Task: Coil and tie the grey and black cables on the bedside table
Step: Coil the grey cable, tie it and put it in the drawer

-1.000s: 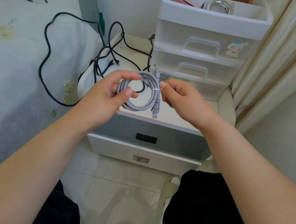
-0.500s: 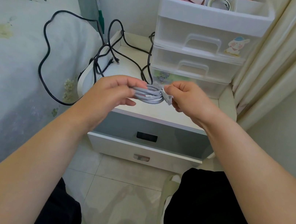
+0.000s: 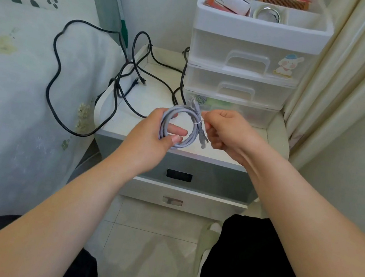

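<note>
I hold the grey cable (image 3: 179,128), coiled, above the table (image 3: 278,138), left hand (image 3: 153,138) gripping it, right hand (image 3: 223,130) pinching its white tie (image 3: 199,122); the black cable (image 3: 56,67) lies loose, untouched.

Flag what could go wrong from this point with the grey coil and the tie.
1. The white tie looks only pinched by the right hand; if it slips, the grey cable coil may spring open.
2. The left hand holds only one side, so loops could fan out.
3. The black cable sprawls uncoiled across bed and bedside table; pulling could drag it against the drawer unit.
</note>
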### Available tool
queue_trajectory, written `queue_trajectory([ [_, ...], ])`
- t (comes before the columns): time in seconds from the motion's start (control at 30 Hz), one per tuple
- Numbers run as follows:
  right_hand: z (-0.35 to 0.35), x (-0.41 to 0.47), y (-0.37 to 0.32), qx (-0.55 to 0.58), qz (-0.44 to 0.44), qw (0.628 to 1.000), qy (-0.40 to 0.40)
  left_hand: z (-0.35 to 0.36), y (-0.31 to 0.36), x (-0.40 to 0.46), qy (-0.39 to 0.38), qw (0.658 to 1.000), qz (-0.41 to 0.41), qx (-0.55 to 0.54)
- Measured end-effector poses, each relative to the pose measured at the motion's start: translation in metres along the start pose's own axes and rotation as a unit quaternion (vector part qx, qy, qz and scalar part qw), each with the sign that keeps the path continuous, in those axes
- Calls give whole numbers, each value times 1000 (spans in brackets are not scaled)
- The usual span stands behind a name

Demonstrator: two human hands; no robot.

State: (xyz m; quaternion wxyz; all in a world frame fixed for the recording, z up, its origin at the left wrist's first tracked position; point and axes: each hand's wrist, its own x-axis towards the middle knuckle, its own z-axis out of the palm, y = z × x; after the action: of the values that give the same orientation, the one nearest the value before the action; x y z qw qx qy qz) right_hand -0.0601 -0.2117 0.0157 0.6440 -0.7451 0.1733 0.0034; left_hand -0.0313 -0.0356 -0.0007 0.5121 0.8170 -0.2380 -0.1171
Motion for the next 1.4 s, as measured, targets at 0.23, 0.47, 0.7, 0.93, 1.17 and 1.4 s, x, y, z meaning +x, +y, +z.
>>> queue_trajectory([
  [0.23,-6,8,-5,119,92,986,-73,4,2,14,35,999,14,36],
  [0.47,-20,24,-11,46,85,995,2,5,9,26,45,998,-27,-37],
  [0.7,-42,77,-19,297,127,939,118,5,12,36,42,981,-71,-174],
  [0.93,-34,103,-22,403,130,878,222,0,13,41,51,977,-67,-197],
  [1.17,-38,91,-15,363,151,898,196,-6,17,44,88,957,-67,-269],
  [1.4,-45,54,-8,291,142,938,123,-10,16,48,104,907,-126,-388],
])
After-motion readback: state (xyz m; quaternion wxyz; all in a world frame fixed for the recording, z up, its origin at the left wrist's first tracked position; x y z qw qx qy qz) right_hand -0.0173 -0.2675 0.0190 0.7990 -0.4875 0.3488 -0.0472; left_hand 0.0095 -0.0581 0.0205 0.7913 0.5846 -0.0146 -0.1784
